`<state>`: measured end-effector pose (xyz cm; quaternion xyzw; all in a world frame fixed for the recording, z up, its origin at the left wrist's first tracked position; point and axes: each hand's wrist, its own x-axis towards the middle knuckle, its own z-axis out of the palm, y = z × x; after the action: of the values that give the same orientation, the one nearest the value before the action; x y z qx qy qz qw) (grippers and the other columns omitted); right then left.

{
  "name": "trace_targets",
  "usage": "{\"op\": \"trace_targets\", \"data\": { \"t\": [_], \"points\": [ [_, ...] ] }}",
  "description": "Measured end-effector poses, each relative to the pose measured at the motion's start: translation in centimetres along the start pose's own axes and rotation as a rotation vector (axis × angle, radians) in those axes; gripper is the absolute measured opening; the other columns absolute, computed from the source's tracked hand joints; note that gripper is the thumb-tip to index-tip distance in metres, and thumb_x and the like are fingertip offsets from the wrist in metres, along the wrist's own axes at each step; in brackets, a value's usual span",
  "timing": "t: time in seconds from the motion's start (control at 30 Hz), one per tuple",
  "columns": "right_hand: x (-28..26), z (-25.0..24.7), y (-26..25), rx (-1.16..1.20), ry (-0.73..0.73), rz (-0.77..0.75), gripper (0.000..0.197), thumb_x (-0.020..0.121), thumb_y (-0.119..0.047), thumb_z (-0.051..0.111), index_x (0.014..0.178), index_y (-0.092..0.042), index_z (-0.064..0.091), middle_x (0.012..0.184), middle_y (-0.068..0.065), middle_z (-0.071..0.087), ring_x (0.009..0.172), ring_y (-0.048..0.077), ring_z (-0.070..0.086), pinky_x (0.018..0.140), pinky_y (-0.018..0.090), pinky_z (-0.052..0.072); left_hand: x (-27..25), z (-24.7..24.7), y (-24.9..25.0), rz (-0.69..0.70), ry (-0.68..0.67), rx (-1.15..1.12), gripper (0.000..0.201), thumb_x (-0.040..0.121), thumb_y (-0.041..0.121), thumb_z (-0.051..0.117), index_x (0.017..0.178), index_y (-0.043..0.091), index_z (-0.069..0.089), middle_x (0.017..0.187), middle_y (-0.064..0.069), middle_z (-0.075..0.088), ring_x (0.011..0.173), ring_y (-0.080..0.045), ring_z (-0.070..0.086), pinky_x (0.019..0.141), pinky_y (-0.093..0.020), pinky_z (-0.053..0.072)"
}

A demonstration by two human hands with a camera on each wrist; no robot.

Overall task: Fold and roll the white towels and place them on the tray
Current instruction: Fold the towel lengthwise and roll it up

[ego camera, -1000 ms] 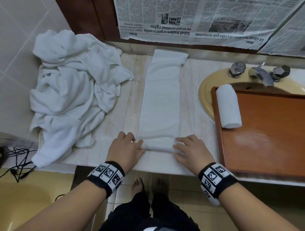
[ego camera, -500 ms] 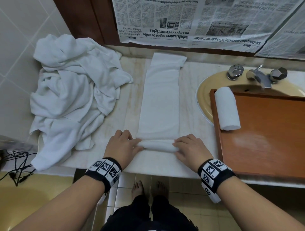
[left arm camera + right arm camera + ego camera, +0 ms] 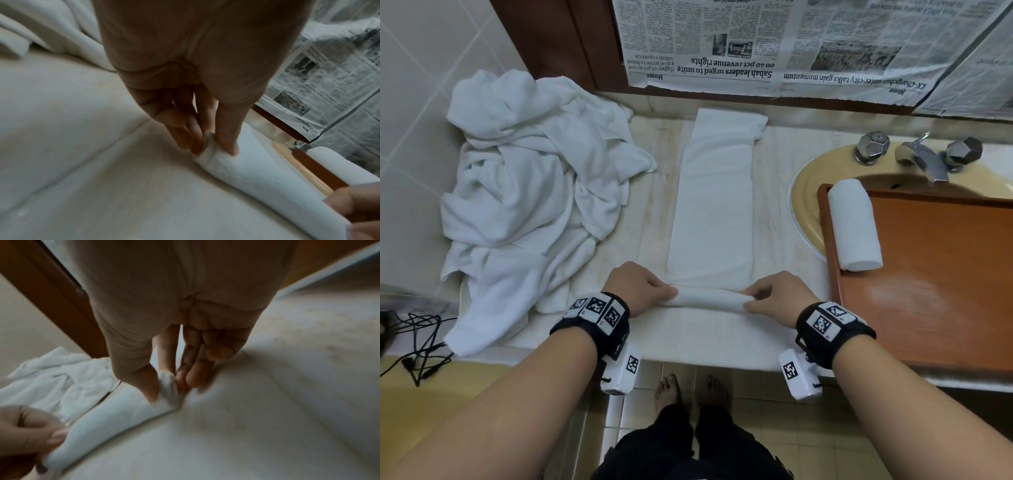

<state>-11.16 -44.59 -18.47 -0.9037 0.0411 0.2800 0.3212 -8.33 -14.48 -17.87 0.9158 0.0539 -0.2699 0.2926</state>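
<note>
The folded towel (image 3: pixel 714 205) lies lengthwise on the counter (image 3: pixel 774 212), its near end already a thin roll. L hand (image 3: pixel 635 287) & R hand (image 3: pixel 774 296) each pinch one roll end, thumb vs fingers, probably to keep it tight & even. One rolled towel (image 3: pixel 854 224) lies on the tray (image 3: pixel 945 291), just right. The loose towel pile (image 3: pixel 534 192) is left, not blocking.
</note>
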Motion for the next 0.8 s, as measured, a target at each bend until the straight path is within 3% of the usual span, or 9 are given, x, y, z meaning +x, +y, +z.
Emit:
{"op": "trace_targets", "data": {
  "t": [0.1, 0.2, 0.33, 0.43, 0.5, 0.6, 0.7, 0.8],
  "points": [
    [0.3, -0.3, -0.1, 0.105, 0.016, 0.044, 0.018, 0.075, -0.023, 0.086, 0.087, -0.031, 0.076, 0.085, -0.006, 0.073, 0.085, 0.016, 0.069, 0.075, 0.024, 0.052, 0.2, 0.0, 0.8, -0.059, 0.032, 0.010, 0.021, 0.076, 0.048, 0.086, 0.077, 0.027, 0.081, 0.080, 0.009, 0.074, 0.081, -0.008, 0.066, 0.070, -0.025, 0.054],
    [0.0, -0.6, -0.2, 0.210, 0.010, 0.054, 0.028, 0.072, -0.023, 0.087, 0.087, -0.031, 0.065, 0.080, -0.002, 0.073, 0.076, 0.017, 0.070, 0.077, 0.033, 0.056, 0.2, 0.3, 1.7, -0.076, 0.071, 0.040, 0.021, 0.074, 0.042, 0.087, 0.073, 0.024, 0.076, 0.077, 0.007, 0.073, 0.079, -0.011, 0.067, 0.073, -0.030, 0.058],
    [-1.3, 0.0, -0.7, 0.071, 0.039, -0.020, 0.014, 0.087, -0.028, 0.073, 0.087, -0.037, 0.064, 0.087, -0.007, 0.070, 0.081, 0.011, 0.065, 0.073, 0.027, 0.050, -0.2, 0.9, 1.9, 0.038, 0.142, 0.070, 0.015, 0.077, 0.035, 0.083, 0.081, 0.029, 0.069, 0.084, 0.011, 0.067, 0.087, -0.012, 0.064, 0.078, -0.033, 0.056],
    [-2.4, 1.1, -0.9, -0.091, 0.095, -0.111, 0.011, 0.098, -0.028, 0.059, 0.099, -0.037, 0.066, 0.090, -0.010, 0.064, 0.084, 0.010, 0.061, 0.076, 0.026, 0.048, -0.8, 2.4, 1.3, 0.167, 0.193, 0.173, 0.005, 0.091, 0.034, 0.071, 0.092, 0.031, 0.075, 0.097, 0.010, 0.062, 0.100, -0.018, 0.056, 0.083, -0.036, 0.054],
    [-2.8, 2.0, -0.5, -0.198, 0.153, -0.163, 0.015, 0.102, -0.029, 0.053, 0.110, -0.033, 0.066, 0.089, -0.008, 0.061, 0.089, 0.011, 0.055, 0.079, 0.028, 0.046, -1.5, 3.9, 0.4, 0.316, 0.304, 0.277, 0.009, 0.095, 0.026, 0.070, 0.096, 0.027, 0.079, 0.096, 0.006, 0.058, 0.094, -0.020, 0.047, 0.072, -0.034, 0.050],
    [-3.1, 3.2, 0.3, -0.262, 0.237, -0.224, 0.020, 0.105, -0.027, 0.051, 0.120, -0.029, 0.064, 0.094, -0.006, 0.063, 0.097, 0.017, 0.050, 0.083, 0.028, 0.041, -1.9, 5.2, -1.1, 0.469, 0.458, 0.375, 0.013, 0.082, 0.012, 0.082, 0.089, 0.023, 0.080, 0.087, 0.002, 0.057, 0.082, -0.025, 0.046, 0.051, -0.033, 0.046],
    [-3.0, 4.0, 0.7, -0.287, 0.311, -0.268, 0.022, 0.103, -0.023, 0.055, 0.122, -0.025, 0.066, 0.100, -0.002, 0.067, 0.102, 0.022, 0.051, 0.085, 0.029, 0.040, -2.0, 5.4, -1.5, 0.524, 0.479, 0.429, 0.020, 0.079, 0.013, 0.080, 0.097, 0.019, 0.078, 0.093, -0.003, 0.059, 0.082, -0.029, 0.045, 0.053, -0.039, 0.050],
    [-2.9, 4.5, 0.8, -0.317, 0.368, -0.289, 0.024, 0.098, -0.021, 0.060, 0.120, -0.022, 0.069, 0.100, -0.002, 0.070, 0.101, 0.024, 0.054, 0.087, 0.033, 0.047, -2.5, 5.2, -1.0, 0.535, 0.460, 0.503, 0.020, 0.085, 0.029, 0.073, 0.101, 0.016, 0.076, 0.097, -0.006, 0.060, 0.083, -0.031, 0.048, 0.055, -0.038, 0.049]
  ]
}}
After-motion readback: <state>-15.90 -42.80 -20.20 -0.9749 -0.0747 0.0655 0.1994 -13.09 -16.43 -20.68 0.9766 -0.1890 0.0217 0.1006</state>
